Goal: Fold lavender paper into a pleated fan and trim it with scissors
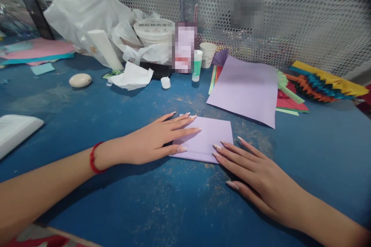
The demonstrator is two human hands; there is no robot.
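Note:
A folded sheet of light purple paper lies flat on the blue table, its layers showing along the near edge. My left hand, with a red string bracelet at the wrist, rests on the paper's left part, fingers spread over it. From the right, my right hand touches the lower right corner of the paper with its fingertips. Its fingers are stretched out and its thumb lies on the table. Behind the paper, to the right, a larger purple sheet sits on top of other coloured papers.
Along the back stand a white plastic bag, a lidded tub, a bottle, a glue tube and a paper cup. Pleated coloured papers lie at right. A crumpled tissue and beige oval object lie left.

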